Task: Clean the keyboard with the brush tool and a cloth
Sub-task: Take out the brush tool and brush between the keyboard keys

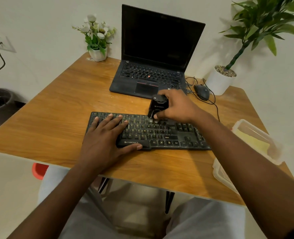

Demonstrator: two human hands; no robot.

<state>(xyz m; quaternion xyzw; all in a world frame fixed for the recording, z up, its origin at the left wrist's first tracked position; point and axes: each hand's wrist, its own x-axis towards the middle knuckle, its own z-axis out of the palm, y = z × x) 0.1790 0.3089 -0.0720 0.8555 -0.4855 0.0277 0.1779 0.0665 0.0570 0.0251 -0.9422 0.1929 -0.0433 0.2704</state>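
Observation:
A black keyboard (166, 135) lies across the middle of the wooden table (60, 121). My left hand (104, 135) lies flat on its left half, fingers spread, thumb along the front edge. My right hand (177, 106) grips a black brush tool (157, 106) upright, its lower end touching the upper rows of keys near the keyboard's middle. A yellow cloth (253, 140) lies inside a clear plastic box (263, 135) at the table's right edge.
An open black laptop (153, 66) stands behind the keyboard. A wired mouse (202, 91) and its cable lie to its right. A small flower pot (98, 54) and a large white plant pot (220, 81) occupy the back corners. The box's lid (223, 175) rests at front right.

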